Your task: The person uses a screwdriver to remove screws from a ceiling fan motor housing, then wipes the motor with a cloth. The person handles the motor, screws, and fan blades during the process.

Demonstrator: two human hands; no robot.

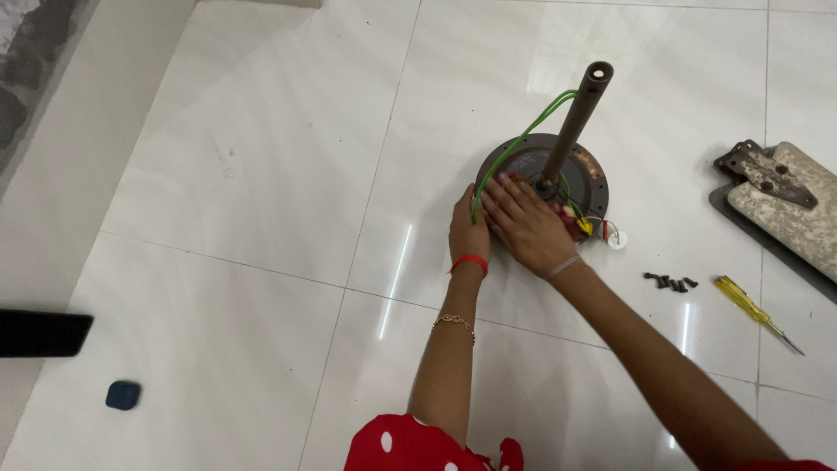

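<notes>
left hand (469,228) cups the near-left rim of the round dark motor housing (523,161), fingers curled against the edge, pressing rather than clamped shut. right hand (526,223) lies flat across the near side of the housing, fingers spread and together-ish, tips by the base of the brown rod (577,122); holds nothing that can be seen. housing sits on the white tiled floor (261,174), rod tilted up and away. green wire (519,139) loops from the rod top down to the left hand; more coloured wires (580,222) bunch just right of the right hand. to do this well: keep the left hand bracing the rim so the housing doesn't spin or slide, and keep fingers off the wires to avoid tugging them loose. outward: small black screws (670,282) and a yellow screwdriver (748,305) lie right, fan blade (789,205) far right.
</notes>
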